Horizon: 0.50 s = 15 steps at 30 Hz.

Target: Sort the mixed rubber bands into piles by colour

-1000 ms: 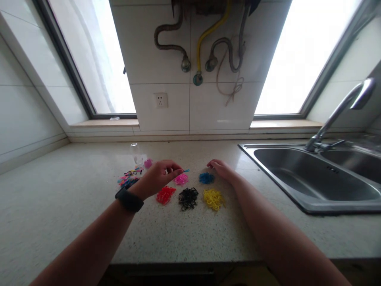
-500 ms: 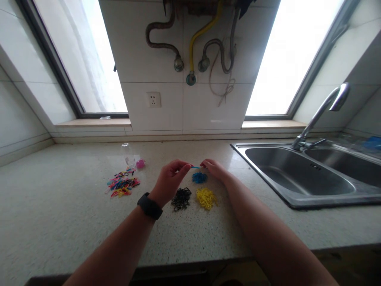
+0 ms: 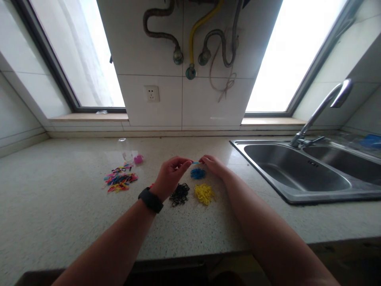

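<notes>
A small blue rubber band [image 3: 195, 162] is stretched between the fingertips of both hands above the counter. My left hand [image 3: 173, 171], with a black watch [image 3: 151, 200] on its wrist, pinches the band's left end. At the other end, the fingers of my right hand [image 3: 212, 164] are closed on it. Just below lies a pile of blue rubber bands [image 3: 197, 173]. Nearer to me are a black pile [image 3: 180, 194], partly behind my left hand, and a yellow pile [image 3: 204, 194]. A bit of red shows beside my left wrist, mostly hidden.
On the left of the counter [image 3: 74, 206] lies a mixed-colour heap of rubber bands [image 3: 120, 181]. Behind it are a clear container [image 3: 124, 151] and a small pink object [image 3: 138, 159]. A steel double sink [image 3: 264, 178] with a faucet [image 3: 321, 107] occupies the right.
The view has tilted slightly, so everything sits a little higher in the picture. My hands keep hold of the blue rubber band and look marginally closer together.
</notes>
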Tool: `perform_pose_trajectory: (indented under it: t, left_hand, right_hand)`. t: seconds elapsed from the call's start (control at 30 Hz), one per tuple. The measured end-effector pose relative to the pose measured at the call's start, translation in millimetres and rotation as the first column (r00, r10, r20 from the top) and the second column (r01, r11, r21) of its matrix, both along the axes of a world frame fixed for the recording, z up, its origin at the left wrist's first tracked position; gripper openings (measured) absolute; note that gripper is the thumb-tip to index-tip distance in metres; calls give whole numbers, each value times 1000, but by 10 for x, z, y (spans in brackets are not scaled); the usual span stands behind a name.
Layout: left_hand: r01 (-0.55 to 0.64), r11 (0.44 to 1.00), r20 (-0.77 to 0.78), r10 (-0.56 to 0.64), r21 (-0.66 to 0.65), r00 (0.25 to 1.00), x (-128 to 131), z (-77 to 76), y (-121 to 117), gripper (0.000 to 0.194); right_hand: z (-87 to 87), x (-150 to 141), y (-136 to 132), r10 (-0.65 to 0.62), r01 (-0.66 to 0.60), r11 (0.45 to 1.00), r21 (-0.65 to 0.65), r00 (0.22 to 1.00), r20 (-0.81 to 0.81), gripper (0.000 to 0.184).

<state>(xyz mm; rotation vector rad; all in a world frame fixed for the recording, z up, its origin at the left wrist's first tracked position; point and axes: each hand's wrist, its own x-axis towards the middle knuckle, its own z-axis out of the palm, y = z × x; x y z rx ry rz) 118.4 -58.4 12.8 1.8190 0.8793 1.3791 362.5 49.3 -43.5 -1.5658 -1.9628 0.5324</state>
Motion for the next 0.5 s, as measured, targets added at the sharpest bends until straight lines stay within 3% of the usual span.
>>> perform_pose_trajectory:
  t: [0.1,0.23,0.5]
  left_hand:
    - [-13,996,-187,29,86,982,24,-20,36,30]
    - [28,976,-478,80,215,875,72,-58,102,24]
    - [-48,962,-665,221,269,713,155,-196,242,25]
  right_hand:
    - [0,-2,5,-1,1,1000,4,1000,3,37]
    - [-4,-5,11,-3,3,1000,6,1000,6,38]
    - [21,-30,-35,-11,11,1000,15,1000,18,35]
